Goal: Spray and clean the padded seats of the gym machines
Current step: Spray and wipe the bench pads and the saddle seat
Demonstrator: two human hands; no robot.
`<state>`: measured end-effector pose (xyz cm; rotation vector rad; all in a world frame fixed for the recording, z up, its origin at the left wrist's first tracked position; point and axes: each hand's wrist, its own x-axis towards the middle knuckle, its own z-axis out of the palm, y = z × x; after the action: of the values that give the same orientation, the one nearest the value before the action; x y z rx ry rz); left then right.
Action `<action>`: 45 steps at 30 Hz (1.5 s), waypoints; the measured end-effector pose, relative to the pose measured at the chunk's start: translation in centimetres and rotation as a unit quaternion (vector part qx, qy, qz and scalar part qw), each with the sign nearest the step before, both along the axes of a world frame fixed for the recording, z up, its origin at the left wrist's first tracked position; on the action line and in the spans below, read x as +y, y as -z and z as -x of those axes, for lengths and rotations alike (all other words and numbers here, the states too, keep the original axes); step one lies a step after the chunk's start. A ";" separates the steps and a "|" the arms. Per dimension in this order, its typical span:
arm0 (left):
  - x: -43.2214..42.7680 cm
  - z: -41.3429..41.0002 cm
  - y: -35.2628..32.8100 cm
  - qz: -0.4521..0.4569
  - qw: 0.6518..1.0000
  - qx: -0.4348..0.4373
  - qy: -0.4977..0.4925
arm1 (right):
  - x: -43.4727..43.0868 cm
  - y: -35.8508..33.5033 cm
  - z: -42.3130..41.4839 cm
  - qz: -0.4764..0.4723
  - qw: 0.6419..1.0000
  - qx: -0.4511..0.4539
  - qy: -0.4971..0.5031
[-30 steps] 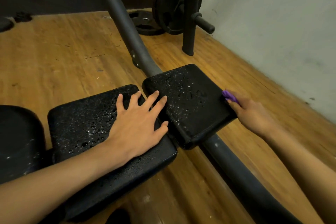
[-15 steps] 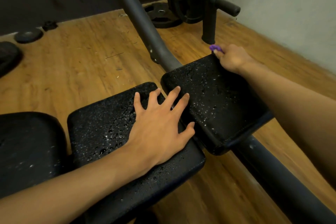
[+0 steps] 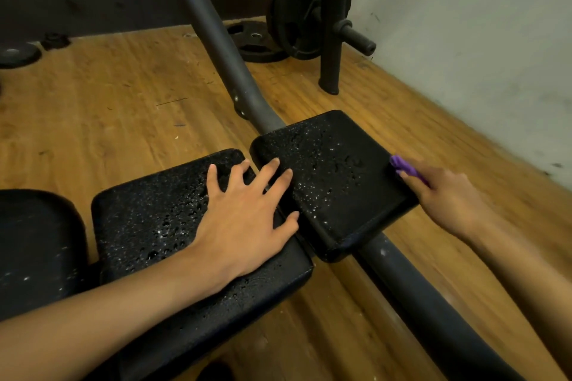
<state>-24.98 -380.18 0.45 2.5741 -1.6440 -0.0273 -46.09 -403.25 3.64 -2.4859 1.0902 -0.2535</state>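
Observation:
Two black padded seats sit side by side, both beaded with water drops. My left hand [image 3: 247, 216] lies flat with fingers spread on the near pad [image 3: 148, 226], its fingertips reaching onto the far pad [image 3: 334, 176]. My right hand [image 3: 445, 195] is closed on a small purple cloth [image 3: 402, 165] and presses it against the right edge of the far pad. Most of the cloth is hidden in the hand. No spray bottle is in view.
A dark steel frame tube [image 3: 223, 49] runs diagonally under the pads across the wooden floor [image 3: 108, 120]. A weight-plate rack [image 3: 328, 25] with plates stands at the back, a loose plate [image 3: 257, 43] beside it. A third pad [image 3: 34, 244] lies at the left, a grey wall [image 3: 483, 49] at the right.
My right hand with the purple cloth has come back from the far corner of the far pad to its right edge. My left hand stays flat on the pads.

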 end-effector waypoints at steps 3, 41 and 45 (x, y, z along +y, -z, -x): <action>-0.1 0.0 0.0 0.002 1.000 -0.002 -0.002 | 1.3 1.5 0.7 0.109 0.993 0.030 -0.021; -0.2 -0.1 -0.2 0.016 1.000 0.018 0.005 | 0.9 0.7 -4.9 0.123 0.973 0.165 -0.102; -0.1 0.0 -0.1 0.022 1.000 0.016 0.004 | -2.2 1.1 -12.3 0.086 0.977 0.143 -0.132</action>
<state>-25.01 -380.32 0.57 2.5208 -1.6258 -0.0334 -33.74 -405.49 2.57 -2.8529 0.8549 0.0957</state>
